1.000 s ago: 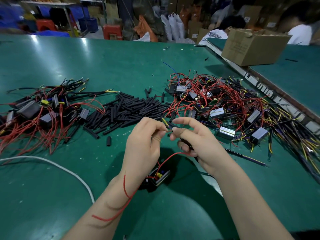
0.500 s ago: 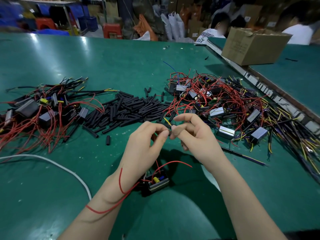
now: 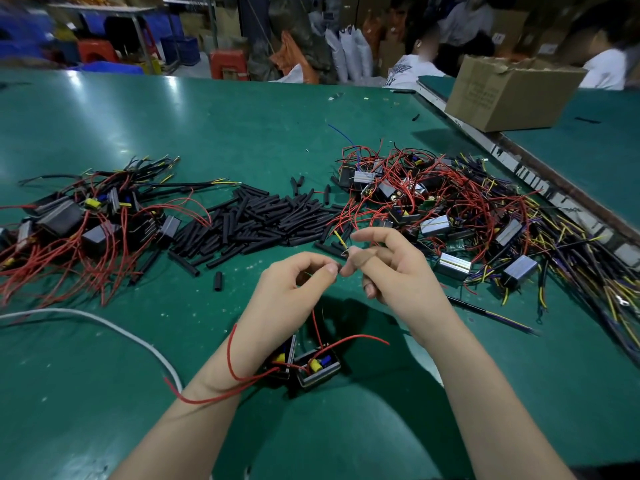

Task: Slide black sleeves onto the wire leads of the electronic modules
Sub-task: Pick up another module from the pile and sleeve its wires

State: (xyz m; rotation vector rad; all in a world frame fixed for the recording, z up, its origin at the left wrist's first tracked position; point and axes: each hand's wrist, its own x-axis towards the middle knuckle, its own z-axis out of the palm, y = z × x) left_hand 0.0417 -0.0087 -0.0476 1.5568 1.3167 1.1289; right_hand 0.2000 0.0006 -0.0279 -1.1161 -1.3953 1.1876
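Observation:
My left hand (image 3: 294, 296) and my right hand (image 3: 401, 275) meet fingertip to fingertip above the green table. Both pinch a thin wire lead (image 3: 340, 238) whose yellow end sticks up from my right fingers. I cannot tell whether a sleeve is on it. The lead runs down to a small black module (image 3: 313, 368) with yellow and blue parts, lying below my hands. Its red wire (image 3: 232, 358) loops over my left wrist. A heap of loose black sleeves (image 3: 256, 220) lies just beyond my hands.
A pile of modules with red wires and sleeved leads (image 3: 86, 220) lies at the left. A larger tangle of modules (image 3: 443, 209) lies at the right. A white cable (image 3: 104, 323) curves at the near left. A cardboard box (image 3: 509, 95) stands on the neighbouring table.
My hands stay pinched together and have shifted slightly away from me. The yellow wire end now sticks up from my right fingers. The module below has turned a little.

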